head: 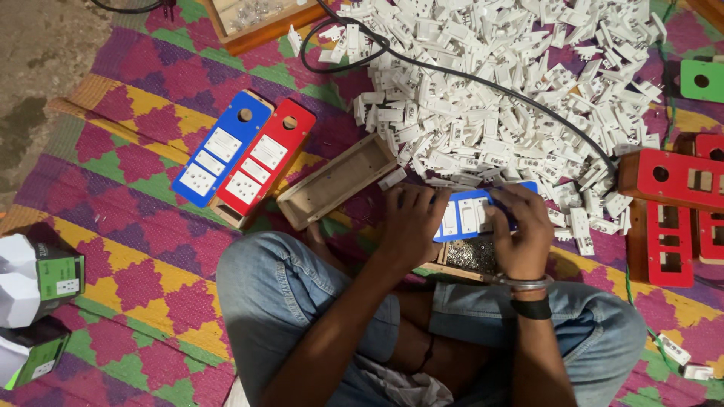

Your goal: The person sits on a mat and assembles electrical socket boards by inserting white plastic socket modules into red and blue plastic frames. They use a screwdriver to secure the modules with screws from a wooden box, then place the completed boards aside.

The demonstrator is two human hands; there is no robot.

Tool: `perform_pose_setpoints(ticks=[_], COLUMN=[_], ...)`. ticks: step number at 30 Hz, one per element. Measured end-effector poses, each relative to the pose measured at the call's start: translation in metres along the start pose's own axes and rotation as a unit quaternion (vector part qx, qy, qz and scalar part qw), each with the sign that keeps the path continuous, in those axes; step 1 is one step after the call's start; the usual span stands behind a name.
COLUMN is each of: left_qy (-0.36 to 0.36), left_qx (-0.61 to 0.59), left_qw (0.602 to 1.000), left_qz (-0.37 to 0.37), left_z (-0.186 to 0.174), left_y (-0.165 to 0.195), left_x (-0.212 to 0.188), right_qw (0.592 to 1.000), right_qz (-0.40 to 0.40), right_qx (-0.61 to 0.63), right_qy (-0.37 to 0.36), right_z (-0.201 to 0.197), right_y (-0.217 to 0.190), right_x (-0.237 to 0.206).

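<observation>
Head view, looking down: the left hand point(407, 226) and the right hand point(524, 230) both grip a blue plate point(471, 215) fitted with white switches, one hand closed on each end. Its long axis runs left to right between the hands, tilted slightly up toward the right, just above the lap. Directly under it sits a small box of screws point(471, 256). An empty wooden box point(335, 181) lies just left of the left hand. Beyond the fingers, the heap of white switches point(498, 98) spreads, nearer the right hand, crossed by a black cable point(452, 74).
</observation>
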State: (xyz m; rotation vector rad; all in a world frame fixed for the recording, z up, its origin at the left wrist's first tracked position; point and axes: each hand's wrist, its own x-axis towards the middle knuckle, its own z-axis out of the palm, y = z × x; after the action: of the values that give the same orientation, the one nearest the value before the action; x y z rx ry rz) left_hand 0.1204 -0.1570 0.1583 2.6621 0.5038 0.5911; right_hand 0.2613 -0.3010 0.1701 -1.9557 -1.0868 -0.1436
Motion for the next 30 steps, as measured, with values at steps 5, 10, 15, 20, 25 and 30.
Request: perform_pose_setpoints(ticks=[5,10,15,20,25,30], left_qy=[0.014,0.022,-0.023,-0.035,-0.018,0.006], left_qx=[0.011,-0.023,0.008,0.029,0.039,0.04], left_qw=[1.0,0.999,0.999,0.99,0.987,0.99], left_qz=[-0.009,-0.017,-0.041,-0.131,-0.157,-0.135], left_z=[-0.001,-0.001,0.002,-0.001,-0.006,-0.005], left_y=[-0.001,-0.001,-0.004,-0.018,-0.02,-0.013], left_x=[0.0,-0.001,0.001,0.009,0.011,0.008], right_qw=[0.994,0.998,0.997,0.992,0.985,0.93], right_qz=[0.072,0.04,0.078,0.097,-0.096,-0.018], right_qx=[-0.055,-0.041,-0.021,-0.018,-0.038,-0.174], right_qy=[-0.055,-0.028,-0.017,-0.076,-0.141,-0.324], right_z=[-0.003,0.004,0.006,0.002,0.039,0.076], right_y=[-0.015,-0.017,-0.01,0.0,-0.008,-0.01], right_x=[0.0,-0.003,-0.013,-0.022,-0.034,-0.047])
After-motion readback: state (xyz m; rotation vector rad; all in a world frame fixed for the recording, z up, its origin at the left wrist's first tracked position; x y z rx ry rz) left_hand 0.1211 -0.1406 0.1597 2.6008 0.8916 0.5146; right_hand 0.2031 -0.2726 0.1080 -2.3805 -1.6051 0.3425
